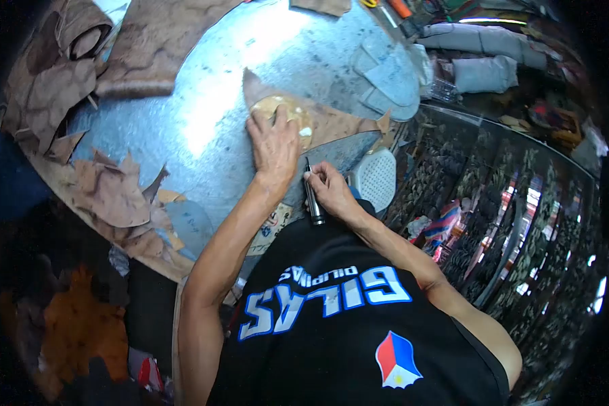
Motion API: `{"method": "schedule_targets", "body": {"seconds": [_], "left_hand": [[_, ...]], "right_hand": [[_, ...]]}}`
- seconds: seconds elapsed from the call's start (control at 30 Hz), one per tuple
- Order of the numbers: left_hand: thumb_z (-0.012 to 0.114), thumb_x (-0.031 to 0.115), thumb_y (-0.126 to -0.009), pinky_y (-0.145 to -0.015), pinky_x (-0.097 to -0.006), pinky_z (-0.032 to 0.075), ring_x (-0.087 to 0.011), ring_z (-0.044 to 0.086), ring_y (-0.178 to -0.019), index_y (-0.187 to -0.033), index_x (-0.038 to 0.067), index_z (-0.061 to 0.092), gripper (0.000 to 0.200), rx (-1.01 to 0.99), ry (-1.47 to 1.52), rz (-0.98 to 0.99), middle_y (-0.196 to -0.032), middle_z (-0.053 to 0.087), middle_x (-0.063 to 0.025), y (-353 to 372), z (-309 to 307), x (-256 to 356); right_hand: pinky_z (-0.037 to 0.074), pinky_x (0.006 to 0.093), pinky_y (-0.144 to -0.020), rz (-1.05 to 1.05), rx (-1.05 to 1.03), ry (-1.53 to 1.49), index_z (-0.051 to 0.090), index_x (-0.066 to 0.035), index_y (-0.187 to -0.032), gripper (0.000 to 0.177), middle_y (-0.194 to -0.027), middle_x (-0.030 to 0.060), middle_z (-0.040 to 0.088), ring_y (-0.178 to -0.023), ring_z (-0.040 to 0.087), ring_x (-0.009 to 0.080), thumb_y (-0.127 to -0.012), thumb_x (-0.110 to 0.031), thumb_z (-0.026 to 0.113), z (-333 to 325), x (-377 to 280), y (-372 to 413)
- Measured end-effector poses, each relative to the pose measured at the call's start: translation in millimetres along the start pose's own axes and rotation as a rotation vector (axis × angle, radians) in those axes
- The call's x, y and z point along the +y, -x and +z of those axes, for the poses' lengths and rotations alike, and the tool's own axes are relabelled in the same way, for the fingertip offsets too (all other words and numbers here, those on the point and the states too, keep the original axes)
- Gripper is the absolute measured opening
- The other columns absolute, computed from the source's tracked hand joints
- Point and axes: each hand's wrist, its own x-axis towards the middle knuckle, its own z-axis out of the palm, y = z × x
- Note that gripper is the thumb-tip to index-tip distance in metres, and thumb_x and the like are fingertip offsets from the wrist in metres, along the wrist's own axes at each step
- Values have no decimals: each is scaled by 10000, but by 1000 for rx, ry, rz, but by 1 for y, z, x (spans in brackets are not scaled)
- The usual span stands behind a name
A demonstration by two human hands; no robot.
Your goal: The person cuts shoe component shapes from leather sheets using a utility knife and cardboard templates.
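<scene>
My left hand (275, 144) presses flat on a pale tan template (282, 107) that lies on a brown leather piece (331, 123) on the metal-topped table (203, 122). My right hand (330, 189) grips a dark pen-like tool (313, 199), its tip at the leather's near edge just right of my left wrist. My fingers cover part of the template.
Brown leather scraps (115, 193) and larger hides (54, 74) pile along the table's left and far side. Grey shoe-upper pieces (386, 78) lie at the far right. A white perforated piece (377, 177) sits by my right hand. A glass display case (507, 203) stands to the right.
</scene>
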Motion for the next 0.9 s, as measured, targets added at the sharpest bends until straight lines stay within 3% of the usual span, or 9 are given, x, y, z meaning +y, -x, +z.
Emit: {"method": "schedule_targets", "body": {"seconds": [0.03,0.17,0.23,0.37,0.47,0.53,0.63,0.7,0.9], "left_hand": [[774,298,-768,-1018,-587,331,-471,402,-1237,-1029,47,683,373,13,9,9,-1380,503,-139,1,1,1],[776,292,-772,-1012,-594,332,-463,390,-1263,-1057,47,667,392,22,12,-13,-1395,495,-138,4,-4,2],[779,290,-770,-1002,-601,343,-476,378,-1286,-1066,51,662,398,11,36,-13,-1383,506,-141,5,-5,3],[783,292,-767,-994,-614,351,-481,380,-1295,-1064,51,659,402,60,57,-28,-1372,513,-139,7,2,2],[791,300,-759,-985,-615,367,-465,404,-1279,-1064,50,655,417,104,40,-40,-1360,518,-133,8,3,4],[799,309,-750,-973,-613,383,-451,422,-1266,-1071,50,653,437,71,16,-48,-1354,523,-118,6,2,6],[805,308,-744,-965,-610,393,-445,428,-1259,-1072,51,654,443,69,0,-57,-1346,530,-106,6,3,6],[807,305,-745,-966,-610,393,-441,419,-1274,-1075,49,656,444,58,6,-81,-1355,530,-96,4,4,8],[786,288,-772,-1028,-627,356,-465,405,-1323,-1087,47,657,417,33,-4,-99,-1402,514,-101,8,-3,12]], "right_hand": [[481,361,-633,-8,15,5,558,14,-977,225,-730,95,595,-717,618,206,-947,-203,610,-11,2,-5],[494,474,-888,-704,443,606,554,-9,-1150,316,-1016,234,620,-978,610,426,-895,-183,621,-69,-16,-48],[469,475,-971,-807,562,829,551,-34,-1209,377,-1165,257,587,-1063,582,433,-872,-185,628,-100,-15,-81],[443,503,-1013,-762,381,1062,589,-13,-1151,342,-1103,254,634,-1056,599,433,-859,-185,638,-132,-21,-91],[513,490,-873,-621,277,1063,633,-1,-1065,293,-845,170,682,-858,668,374,-841,-187,663,-144,-23,-82],[522,377,-599,-314,60,482,655,-9,-946,197,-602,55,598,-574,615,219,-848,-179,673,-157,-23,-68],[388,264,-426,-175,-59,123,636,-24,-889,149,-565,-5,530,-465,490,86,-872,-170,664,-175,-2,-63],[375,235,-404,-147,-142,-147,609,-27,-871,132,-608,-12,544,-451,479,74,-888,-149,654,-174,4,-57],[386,234,-403,-184,-231,-69,608,-10,-955,137,-686,7,587,-454,490,78,-890,-124,650,-163,15,-64]]}}
